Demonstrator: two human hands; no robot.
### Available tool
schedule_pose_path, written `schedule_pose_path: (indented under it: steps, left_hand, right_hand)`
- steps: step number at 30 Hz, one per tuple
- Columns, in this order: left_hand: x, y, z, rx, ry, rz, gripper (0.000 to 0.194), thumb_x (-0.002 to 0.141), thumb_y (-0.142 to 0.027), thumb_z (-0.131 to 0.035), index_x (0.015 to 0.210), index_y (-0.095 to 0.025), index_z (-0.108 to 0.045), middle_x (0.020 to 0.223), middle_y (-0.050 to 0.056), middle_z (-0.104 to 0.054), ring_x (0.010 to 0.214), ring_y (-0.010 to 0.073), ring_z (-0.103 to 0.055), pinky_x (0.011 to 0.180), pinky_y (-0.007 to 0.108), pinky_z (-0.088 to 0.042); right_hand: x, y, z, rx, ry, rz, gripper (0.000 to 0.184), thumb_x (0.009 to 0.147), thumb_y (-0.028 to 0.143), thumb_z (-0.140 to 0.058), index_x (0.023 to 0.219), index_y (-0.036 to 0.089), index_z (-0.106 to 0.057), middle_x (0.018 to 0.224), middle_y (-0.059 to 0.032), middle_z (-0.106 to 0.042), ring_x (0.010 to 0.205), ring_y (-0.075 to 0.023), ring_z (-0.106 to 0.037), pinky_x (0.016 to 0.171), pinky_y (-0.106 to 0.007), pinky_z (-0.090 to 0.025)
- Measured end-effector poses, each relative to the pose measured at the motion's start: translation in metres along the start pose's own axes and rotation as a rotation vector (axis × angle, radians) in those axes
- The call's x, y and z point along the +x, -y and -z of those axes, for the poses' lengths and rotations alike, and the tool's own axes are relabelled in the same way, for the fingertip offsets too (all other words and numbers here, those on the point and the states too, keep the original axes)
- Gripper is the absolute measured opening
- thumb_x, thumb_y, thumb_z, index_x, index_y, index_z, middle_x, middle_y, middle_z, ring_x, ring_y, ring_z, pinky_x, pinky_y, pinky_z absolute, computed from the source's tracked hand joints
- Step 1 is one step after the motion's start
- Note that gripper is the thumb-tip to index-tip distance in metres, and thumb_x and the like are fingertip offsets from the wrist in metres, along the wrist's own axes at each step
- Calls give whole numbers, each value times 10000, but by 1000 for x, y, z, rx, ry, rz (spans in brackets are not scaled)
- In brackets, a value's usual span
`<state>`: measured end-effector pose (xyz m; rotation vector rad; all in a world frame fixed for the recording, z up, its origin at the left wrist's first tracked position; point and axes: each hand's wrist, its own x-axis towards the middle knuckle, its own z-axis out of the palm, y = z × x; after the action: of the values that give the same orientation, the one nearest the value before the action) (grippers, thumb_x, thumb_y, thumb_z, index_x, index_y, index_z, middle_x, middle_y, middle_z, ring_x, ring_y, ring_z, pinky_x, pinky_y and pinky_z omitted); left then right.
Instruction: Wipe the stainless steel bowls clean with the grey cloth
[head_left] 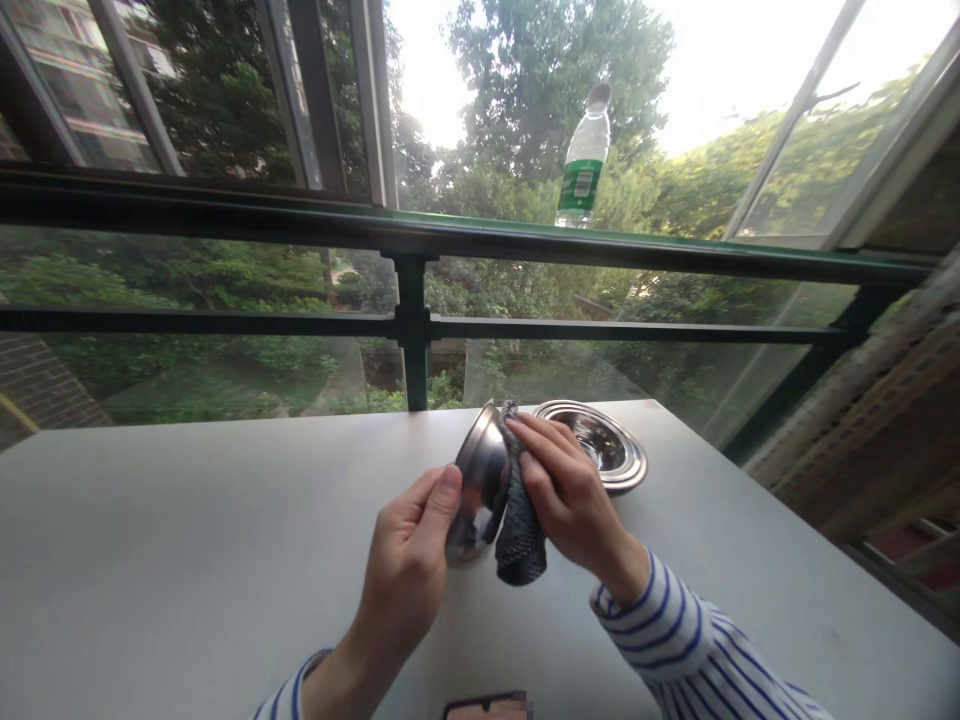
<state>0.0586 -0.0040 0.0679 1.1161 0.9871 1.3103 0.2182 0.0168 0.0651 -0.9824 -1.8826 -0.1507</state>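
Note:
My left hand point(416, 535) grips the rim of a shiny steel bowl point(484, 480), which is tilted up on its side above the table. My right hand point(566, 485) holds a dark grey textured cloth point(520, 530) and presses it against the bowl's outer side. The cloth's lower end hangs loose below my fingers. Behind my right hand, more steel bowls point(630, 465) sit nested on the table, partly hidden by that hand.
A white table point(187, 540) spreads beneath my hands. A phone point(487, 706) lies at its near edge, cut off by the frame. Beyond runs a dark green railing point(300, 232), with a clear plastic bottle point(583, 180) standing on top. Windows and trees are behind.

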Motion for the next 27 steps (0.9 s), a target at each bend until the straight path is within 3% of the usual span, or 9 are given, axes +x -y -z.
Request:
schedule_pose_path:
  steps: [6, 11, 13, 16, 18, 24, 27]
  left_hand:
    - [2, -1, 1, -17, -14, -31, 267, 781, -421, -570, 756, -160, -622, 646, 1, -572, 641, 135, -526, 592, 221, -440]
    - [-1, 1, -3, -34, -31, 26, 302, 769, -436, -576, 643, -162, -552, 586, -19, -498, 579, 125, -508, 548, 223, -424]
    - [-2, 2, -2, -32, -22, 29, 306, 775, -439, -569, 643, -164, -541, 592, -19, -487, 594, 129, -512, 544, 221, -419]
    - [0, 4, 2, -22, -1, -5, 270, 794, -426, -554, 713, -169, -573, 640, -14, -509, 642, 125, -505, 586, 217, -427]
    - [1, 5, 4, -15, 16, -31, 247, 803, -415, -549, 769, -175, -594, 681, -8, -531, 683, 124, -502, 630, 217, -433]
    - [-4, 4, -4, 3, 33, 37, 307, 796, -442, -539, 674, -162, -562, 623, -7, -503, 595, 118, -468, 562, 223, -422]
    - [-5, 3, -5, -15, 2, 12, 287, 783, -428, -560, 691, -157, -584, 639, 4, -533, 615, 127, -487, 564, 219, -423]
  right_hand:
    - [-5, 7, -2, -36, 121, 300, 390, 809, 188, -496, 1194, 189, -555, 1269, -76, -541, 1184, -280, -416, 951, -486, -407]
    - [1, -4, 0, 11, 34, -4, 360, 865, 139, -395, 1184, 163, -561, 1194, -100, -582, 1099, -223, -488, 920, -425, -450]
    - [1, -3, 2, 4, 67, 30, 373, 860, 138, -402, 1203, 152, -547, 1213, -104, -570, 1114, -229, -474, 929, -429, -441]
    - [-3, 7, 2, -52, 155, 246, 399, 826, 171, -467, 1218, 149, -539, 1276, -88, -531, 1177, -273, -408, 956, -469, -402]
    - [-4, 11, 2, -83, 193, 318, 398, 815, 199, -495, 1209, 174, -549, 1293, -65, -522, 1187, -288, -393, 958, -484, -389]
    - [1, 7, 5, -15, 101, 39, 368, 867, 156, -396, 1201, 172, -548, 1228, -99, -555, 1119, -236, -456, 926, -448, -435]
    - [-1, 16, 5, -58, 131, 161, 376, 836, 183, -447, 1196, 159, -555, 1232, -99, -558, 1139, -267, -438, 934, -477, -415]
